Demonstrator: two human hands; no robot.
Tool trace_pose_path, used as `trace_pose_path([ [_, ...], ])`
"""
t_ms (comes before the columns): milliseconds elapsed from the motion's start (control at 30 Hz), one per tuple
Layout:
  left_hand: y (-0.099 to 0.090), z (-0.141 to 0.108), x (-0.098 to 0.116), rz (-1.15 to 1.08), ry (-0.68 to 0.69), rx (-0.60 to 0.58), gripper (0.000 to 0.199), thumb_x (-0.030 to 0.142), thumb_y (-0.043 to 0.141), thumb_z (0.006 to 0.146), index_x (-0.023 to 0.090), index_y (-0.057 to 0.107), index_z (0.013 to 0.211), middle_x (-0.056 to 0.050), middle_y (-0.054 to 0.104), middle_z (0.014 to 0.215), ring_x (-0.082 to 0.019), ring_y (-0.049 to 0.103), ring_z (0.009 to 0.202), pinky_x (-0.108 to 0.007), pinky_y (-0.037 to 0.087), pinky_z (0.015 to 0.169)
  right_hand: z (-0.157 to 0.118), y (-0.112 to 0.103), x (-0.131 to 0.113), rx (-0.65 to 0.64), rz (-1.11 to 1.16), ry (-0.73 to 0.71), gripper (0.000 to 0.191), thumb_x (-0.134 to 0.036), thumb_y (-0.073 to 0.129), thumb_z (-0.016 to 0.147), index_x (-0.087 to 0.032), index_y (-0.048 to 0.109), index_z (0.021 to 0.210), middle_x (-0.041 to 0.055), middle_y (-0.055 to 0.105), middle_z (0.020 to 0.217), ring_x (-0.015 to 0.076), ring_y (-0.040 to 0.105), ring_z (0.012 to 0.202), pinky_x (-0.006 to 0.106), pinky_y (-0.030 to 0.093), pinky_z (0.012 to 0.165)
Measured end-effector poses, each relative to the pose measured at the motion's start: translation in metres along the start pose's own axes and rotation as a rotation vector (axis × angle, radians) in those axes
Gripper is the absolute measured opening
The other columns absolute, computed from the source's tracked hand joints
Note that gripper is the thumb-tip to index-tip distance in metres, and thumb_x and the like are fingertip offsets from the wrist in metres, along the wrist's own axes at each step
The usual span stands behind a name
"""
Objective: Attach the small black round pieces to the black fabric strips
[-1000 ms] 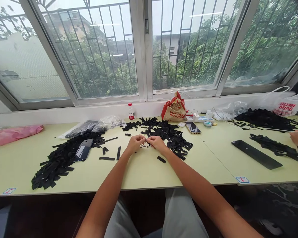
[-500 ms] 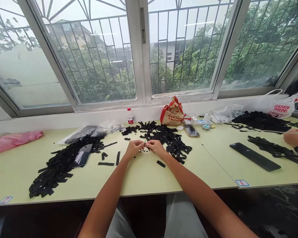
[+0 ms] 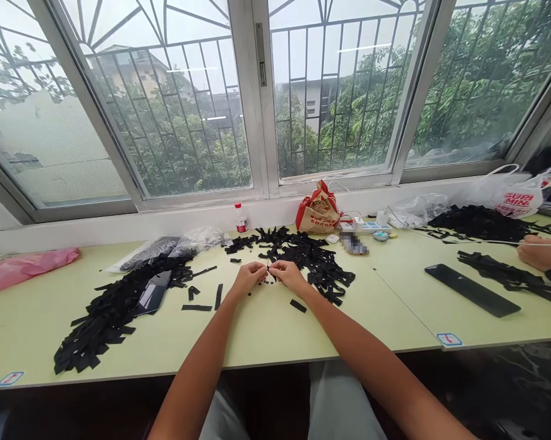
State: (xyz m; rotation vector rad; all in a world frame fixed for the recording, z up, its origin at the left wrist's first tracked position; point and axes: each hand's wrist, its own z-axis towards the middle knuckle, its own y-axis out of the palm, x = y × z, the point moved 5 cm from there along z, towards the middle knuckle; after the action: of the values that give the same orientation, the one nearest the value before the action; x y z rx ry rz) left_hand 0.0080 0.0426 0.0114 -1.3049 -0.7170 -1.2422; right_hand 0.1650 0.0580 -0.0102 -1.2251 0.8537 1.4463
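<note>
My left hand (image 3: 249, 278) and my right hand (image 3: 288, 276) meet over the table, fingertips pinched together. Between them they grip a small black fabric strip (image 3: 274, 277), its lower end hanging by my right fingers; finer detail is too small to make out. Just below lie several tiny black rings (image 3: 266, 282). A loose black strip (image 3: 298, 305) rests below my right wrist, and another strip (image 3: 218, 296) is left of my left forearm. Beyond my hands spreads a heap of black strips (image 3: 331, 274).
A long pile of black strips (image 3: 103, 318) with a phone (image 3: 154, 293) on it lies left. Behind stand a bottle (image 3: 241, 220) and a red-and-tan bag (image 3: 318, 214). At right, another person's hand (image 3: 543, 252) is near a black slab (image 3: 472, 290). The table's front edge runs below my forearms.
The whole view has shifted slightly, with the scene sitting a little lower. My hands keep the same pinch on the strip. The other person's hand at right has moved slightly left.
</note>
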Motion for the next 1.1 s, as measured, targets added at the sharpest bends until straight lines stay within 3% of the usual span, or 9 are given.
trace_pose_path([
  [333, 0.000, -0.003, 0.002, 0.126, 0.021, -0.012, 0.047, 0.061, 0.054, 0.085, 0.018, 0.068, 0.072, -0.005, 0.065, 0.071, -0.016, 0.054, 0.064, -0.028, 0.042, 0.059, -0.004, -0.001, -0.011, 0.006, -0.013, -0.037, 0.031, -0.047, 0.068, 0.076, -0.017, 0.073, 0.081, 0.0036, 0.067, 0.076, 0.0137, 0.052, 0.060, 0.027, 0.039, 0.056],
  [800, -0.003, 0.000, -0.001, -0.011, 0.023, 0.043, 0.034, 0.052, 0.068, 0.079, 0.018, 0.072, 0.084, -0.003, 0.065, 0.072, -0.015, 0.056, 0.066, -0.026, 0.041, 0.058, 0.004, -0.001, 0.003, 0.038, -0.022, -0.029, 0.031, -0.046, 0.068, 0.074, -0.017, 0.073, 0.083, 0.0042, 0.069, 0.079, 0.0140, 0.054, 0.060, 0.028, 0.042, 0.058],
  [1100, -0.004, -0.002, 0.001, 0.090, 0.026, 0.043, 0.037, 0.054, 0.063, 0.080, 0.017, 0.070, 0.076, -0.003, 0.064, 0.071, -0.013, 0.049, 0.059, -0.026, 0.036, 0.054, -0.002, -0.001, -0.006, 0.035, -0.072, -0.028, 0.030, -0.044, 0.067, 0.076, -0.016, 0.074, 0.081, 0.0048, 0.069, 0.076, 0.0142, 0.054, 0.061, 0.027, 0.042, 0.058],
])
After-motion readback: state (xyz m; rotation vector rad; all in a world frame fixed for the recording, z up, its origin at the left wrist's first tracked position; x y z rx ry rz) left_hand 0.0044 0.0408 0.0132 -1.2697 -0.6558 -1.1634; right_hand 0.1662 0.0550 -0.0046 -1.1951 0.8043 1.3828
